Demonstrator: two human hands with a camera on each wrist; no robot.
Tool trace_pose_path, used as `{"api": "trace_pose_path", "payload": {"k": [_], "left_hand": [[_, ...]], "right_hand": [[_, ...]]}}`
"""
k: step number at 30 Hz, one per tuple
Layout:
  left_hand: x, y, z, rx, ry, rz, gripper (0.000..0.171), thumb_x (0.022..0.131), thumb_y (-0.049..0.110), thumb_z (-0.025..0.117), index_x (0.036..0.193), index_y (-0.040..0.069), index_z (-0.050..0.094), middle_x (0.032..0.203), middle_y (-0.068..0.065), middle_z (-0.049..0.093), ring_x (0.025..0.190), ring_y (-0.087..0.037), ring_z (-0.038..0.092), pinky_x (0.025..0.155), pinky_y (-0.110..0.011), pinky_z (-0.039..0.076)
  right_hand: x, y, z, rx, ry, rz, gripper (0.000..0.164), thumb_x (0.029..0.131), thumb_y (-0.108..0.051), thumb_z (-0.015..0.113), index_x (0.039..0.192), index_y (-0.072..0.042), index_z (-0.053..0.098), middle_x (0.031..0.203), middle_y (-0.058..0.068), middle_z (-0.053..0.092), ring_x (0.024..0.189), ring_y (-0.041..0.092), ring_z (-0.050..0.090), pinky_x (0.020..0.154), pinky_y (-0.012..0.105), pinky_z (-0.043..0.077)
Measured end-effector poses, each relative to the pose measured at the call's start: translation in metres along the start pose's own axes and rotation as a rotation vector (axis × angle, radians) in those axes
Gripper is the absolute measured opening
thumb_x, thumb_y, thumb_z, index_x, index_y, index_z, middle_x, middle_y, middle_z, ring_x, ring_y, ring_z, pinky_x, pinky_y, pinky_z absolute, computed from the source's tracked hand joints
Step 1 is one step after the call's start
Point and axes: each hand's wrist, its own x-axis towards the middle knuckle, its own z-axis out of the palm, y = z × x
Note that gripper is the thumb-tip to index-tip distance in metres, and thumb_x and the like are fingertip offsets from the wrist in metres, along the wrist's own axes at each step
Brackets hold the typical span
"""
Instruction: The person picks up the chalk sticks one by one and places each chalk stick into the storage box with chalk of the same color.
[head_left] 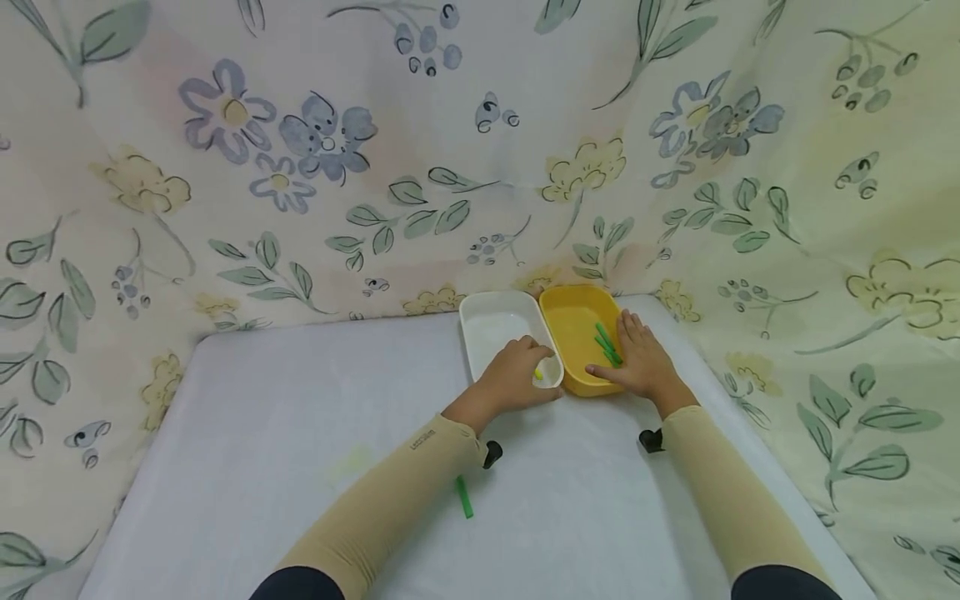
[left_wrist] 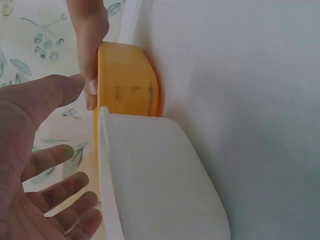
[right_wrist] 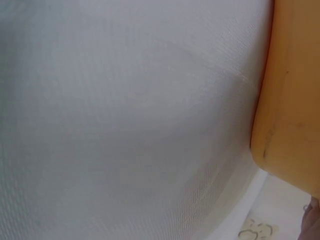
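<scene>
My left hand (head_left: pixel 513 373) hovers over the near end of a white tray (head_left: pixel 495 312). In the left wrist view, the fingers of that left hand (left_wrist: pixel 45 165) are spread beside the tray's rim and hold nothing. A small yellow piece (head_left: pixel 538 374) shows in the white tray, just by the left fingers. Against its right side stands a yellow tray (head_left: pixel 573 304) with several thin green strips (head_left: pixel 608 346) in it. My right hand (head_left: pixel 641 362) rests on the yellow tray's right rim, fingers straight and thumb reaching over its near end.
Another green strip (head_left: pixel 465 497) lies on the white-covered table (head_left: pixel 300 400), beside the left sleeve. A faint pale yellow patch (head_left: pixel 356 462) shows left of that sleeve. Floral cloth (head_left: pixel 420 167) hangs behind the table and along its sides.
</scene>
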Motion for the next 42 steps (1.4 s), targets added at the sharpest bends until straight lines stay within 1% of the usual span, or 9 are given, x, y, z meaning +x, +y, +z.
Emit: {"api": "trace_pose_path", "payload": {"k": [5, 10, 13, 20, 24, 30, 32, 37, 42], "left_hand": [[-0.023, -0.002, -0.007, -0.026, 0.040, -0.001, 0.067, 0.095, 0.054, 0.075, 0.148, 0.015, 0.062, 0.139, -0.004, 0.059, 0.123, -0.021, 0.055, 0.104, -0.036, 0.050], [-0.045, -0.006, -0.012, -0.022, 0.087, -0.008, 0.065, 0.093, 0.052, 0.077, 0.146, 0.016, 0.064, 0.145, -0.005, 0.056, 0.132, -0.024, 0.053, 0.110, -0.041, 0.049], [-0.057, -0.009, -0.013, -0.009, 0.107, -0.020, 0.064, 0.092, 0.052, 0.078, 0.145, 0.018, 0.064, 0.150, -0.006, 0.054, 0.138, -0.027, 0.052, 0.112, -0.044, 0.049], [-0.089, -0.015, -0.015, -0.039, 0.136, -0.030, 0.065, 0.091, 0.051, 0.081, 0.143, 0.015, 0.066, 0.150, -0.009, 0.054, 0.136, -0.030, 0.054, 0.111, -0.048, 0.050], [-0.109, -0.022, -0.013, -0.048, 0.164, -0.026, 0.064, 0.091, 0.051, 0.081, 0.142, 0.015, 0.066, 0.149, -0.009, 0.055, 0.136, -0.030, 0.054, 0.111, -0.049, 0.050], [-0.139, -0.036, -0.005, -0.066, 0.190, -0.059, 0.065, 0.089, 0.049, 0.084, 0.140, 0.013, 0.068, 0.146, -0.012, 0.058, 0.131, -0.031, 0.057, 0.107, -0.050, 0.052], [-0.146, -0.039, -0.003, -0.069, 0.200, -0.073, 0.064, 0.089, 0.048, 0.085, 0.139, 0.012, 0.069, 0.144, -0.011, 0.059, 0.130, -0.031, 0.058, 0.106, -0.050, 0.052], [-0.158, -0.042, -0.001, -0.067, 0.215, -0.121, 0.061, 0.088, 0.048, 0.085, 0.136, 0.012, 0.071, 0.141, -0.009, 0.061, 0.129, -0.030, 0.059, 0.105, -0.049, 0.053], [-0.167, -0.043, 0.001, -0.094, 0.207, -0.152, 0.061, 0.088, 0.047, 0.085, 0.135, 0.010, 0.071, 0.139, -0.010, 0.062, 0.127, -0.032, 0.059, 0.104, -0.051, 0.052]], "right_hand": [[-0.001, -0.003, -0.002, 0.006, -0.014, 0.022, 0.129, 0.092, -0.080, 0.055, 0.166, 0.007, -0.004, 0.177, 0.024, -0.008, 0.165, 0.043, -0.005, 0.133, 0.058, -0.001], [-0.003, -0.005, -0.005, 0.015, -0.010, 0.015, 0.127, 0.093, -0.079, 0.056, 0.166, 0.008, -0.002, 0.177, 0.025, -0.007, 0.165, 0.044, -0.004, 0.133, 0.059, 0.000], [-0.003, -0.005, -0.005, 0.015, -0.005, 0.006, 0.127, 0.093, -0.079, 0.055, 0.166, 0.008, -0.003, 0.177, 0.025, -0.007, 0.165, 0.044, -0.004, 0.133, 0.060, 0.000], [-0.002, -0.002, -0.005, 0.020, -0.004, -0.005, 0.128, 0.093, -0.080, 0.054, 0.166, 0.008, -0.002, 0.177, 0.025, -0.007, 0.165, 0.044, -0.004, 0.133, 0.061, 0.000], [-0.003, 0.000, -0.004, 0.022, -0.004, -0.005, 0.130, 0.091, -0.083, 0.053, 0.166, 0.008, 0.000, 0.177, 0.025, -0.006, 0.165, 0.043, -0.004, 0.133, 0.060, 0.000], [-0.003, 0.000, -0.003, 0.009, -0.022, -0.002, 0.132, 0.090, -0.088, 0.048, 0.166, 0.007, -0.001, 0.177, 0.024, -0.008, 0.165, 0.043, -0.004, 0.133, 0.060, 0.001], [-0.004, -0.001, -0.004, 0.005, -0.020, 0.001, 0.131, 0.091, -0.086, 0.049, 0.166, 0.008, -0.002, 0.177, 0.024, -0.008, 0.165, 0.044, -0.004, 0.133, 0.060, 0.001], [-0.003, -0.001, -0.004, 0.007, -0.014, 0.014, 0.128, 0.093, -0.082, 0.053, 0.166, 0.007, -0.003, 0.177, 0.023, -0.009, 0.165, 0.043, -0.005, 0.133, 0.060, -0.001], [-0.002, -0.001, -0.002, 0.013, -0.012, 0.010, 0.130, 0.091, -0.085, 0.050, 0.167, 0.007, -0.001, 0.177, 0.023, -0.007, 0.165, 0.043, -0.004, 0.133, 0.060, -0.001]]}}
